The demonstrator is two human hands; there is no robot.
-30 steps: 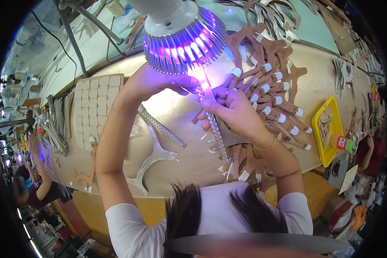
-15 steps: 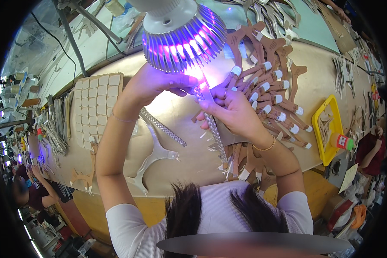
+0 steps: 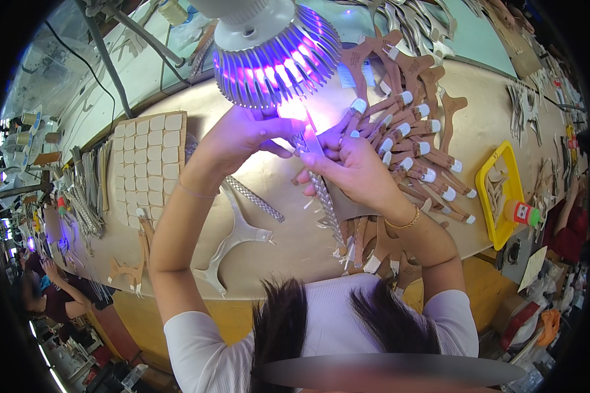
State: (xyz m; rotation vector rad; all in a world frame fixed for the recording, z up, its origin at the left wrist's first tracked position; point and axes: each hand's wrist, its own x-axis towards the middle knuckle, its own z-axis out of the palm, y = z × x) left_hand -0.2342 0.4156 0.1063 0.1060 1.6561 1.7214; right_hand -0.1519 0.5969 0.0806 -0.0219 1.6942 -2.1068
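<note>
Under the glowing purple lamp [image 3: 278, 62], my right hand [image 3: 351, 164] pinches a silver-grey braided strap [image 3: 324, 196]. A pale flat strip [image 3: 313, 142] rises beside the braid from the same fingers. My left hand [image 3: 242, 134] is at the strap's upper end, thumb stretched toward it and fingers curled; glare blurs the contact. The strap's lower end hangs over brown pieces near the table's front edge. Left of it on the table lie another braided strap [image 3: 255, 198] and a grey forked leather piece [image 3: 233, 239].
Brown forked pieces with white tips [image 3: 406, 131] fan out beyond my right hand. A yellow tray [image 3: 488, 196] holds small pieces, with a green-capped bottle [image 3: 521, 213] at its edge. A board of pale pads [image 3: 149, 164] lies at left. Other people work at both sides.
My left hand has shifted slightly, its wrist moving right and its fingers loosening a little near the strap's upper end. My right hand stays almost still with the strap.
</note>
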